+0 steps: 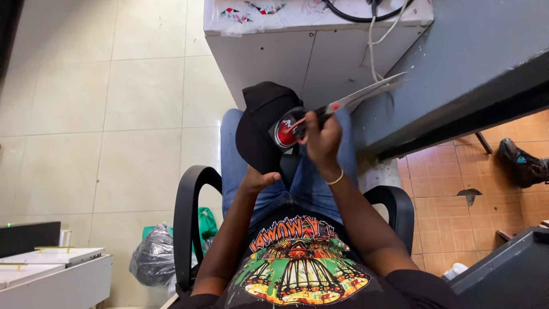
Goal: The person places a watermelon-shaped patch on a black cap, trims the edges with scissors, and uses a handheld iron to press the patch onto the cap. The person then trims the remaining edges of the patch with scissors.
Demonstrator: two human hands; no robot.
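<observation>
A small workshop or shop interior is suggested. A black armchair [191, 229] is set on a pale tiled floor [114, 114], beside a grey worktop [457, 63]. Loose cables [374, 34] are seen on a white cabinet [297, 51], and stuffed plastic bags [154, 260] are kept on the floor.
</observation>
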